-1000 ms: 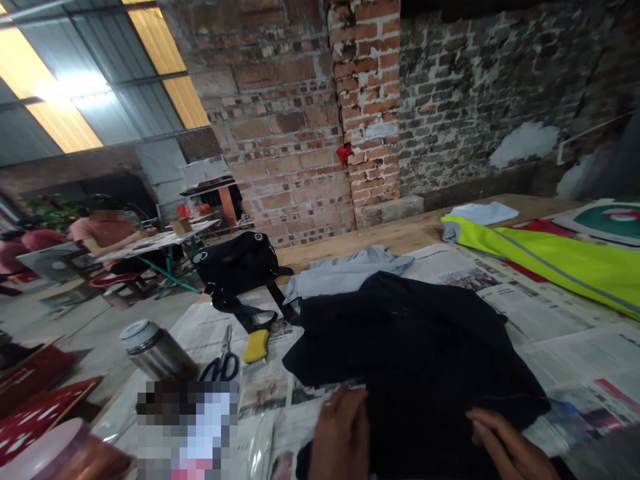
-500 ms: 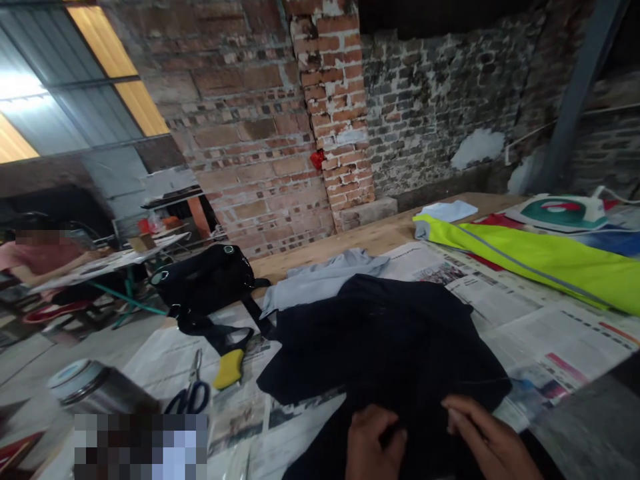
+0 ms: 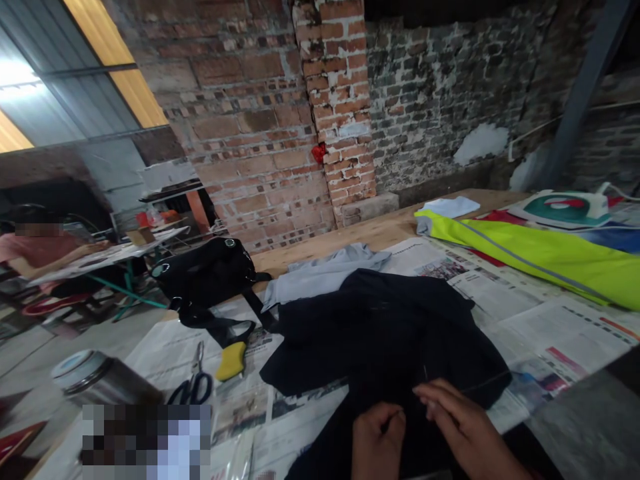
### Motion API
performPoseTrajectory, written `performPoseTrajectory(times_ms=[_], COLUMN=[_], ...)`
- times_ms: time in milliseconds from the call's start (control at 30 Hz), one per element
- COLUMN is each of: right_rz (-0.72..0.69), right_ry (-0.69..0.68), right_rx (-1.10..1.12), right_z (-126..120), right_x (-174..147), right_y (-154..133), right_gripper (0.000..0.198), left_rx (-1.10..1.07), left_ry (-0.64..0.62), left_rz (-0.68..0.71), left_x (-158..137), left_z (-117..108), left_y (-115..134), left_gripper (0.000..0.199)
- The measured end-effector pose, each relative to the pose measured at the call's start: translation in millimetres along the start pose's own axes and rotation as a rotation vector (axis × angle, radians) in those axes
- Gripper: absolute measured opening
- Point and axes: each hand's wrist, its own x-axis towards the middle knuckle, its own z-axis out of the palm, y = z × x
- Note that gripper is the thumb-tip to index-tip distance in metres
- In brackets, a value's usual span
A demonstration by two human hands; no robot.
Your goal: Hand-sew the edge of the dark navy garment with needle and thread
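Dark cloth, seemingly a black garment (image 3: pixel 390 333), lies spread and rumpled at the front of the table. Over its near part, my left hand (image 3: pixel 379 437) is curled with thumb and forefinger pinched on the black fabric. Just to the right, my right hand (image 3: pixel 457 420) has its thumb and fingertips pressed together close above the same cloth. Whatever is between those fingertips is too small to make out. A faint pale line shows on the fabric just beyond them.
Newspapers (image 3: pixel 545 333) cover the table. Leftward lie scissors (image 3: pixel 197 383), a yellow object (image 3: pixel 231 361), a steel flask (image 3: pixel 107 377) and a black bag (image 3: pixel 210 270). Grey cloth (image 3: pixel 325 270), a yellow-green reflective garment (image 3: pixel 540 253) and an iron (image 3: pixel 565 208) lie farther back. Another person (image 3: pixel 45 253) sits at a far table.
My right hand has moved left, nearer to my left hand, and its fingertips have drawn together. My left hand stays nearly in place. The view has shifted slightly.
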Motion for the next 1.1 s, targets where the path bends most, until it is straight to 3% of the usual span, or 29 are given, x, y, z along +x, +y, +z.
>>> performPoseTrajectory(times_ms=[333, 733, 867, 1100], right_rz=[0.004, 0.061, 0.052, 0.295], right_ry=[-0.026, -0.073, -0.042, 0.065], right_rx=[-0.052, -0.034, 0.001, 0.120], right_z=[5, -3, -7, -23], right_x=[1, 1, -1, -1], right_y=[-5, -10, -11, -8], right_gripper=[0.019, 0.020, 0.024, 0.028], left_rx=[-0.198, -0.165, -0.133, -0.029], left_ry=[-0.049, -0.063, -0.038, -0.024], left_rz=[-0.005, 0.253, 0.260, 0.139], left_x=[1, -1, -2, -3], left_z=[-2, 11, 11, 7], left_y=[1, 2, 4, 0], left_gripper=[0.035, 0.034, 0.029, 0.030])
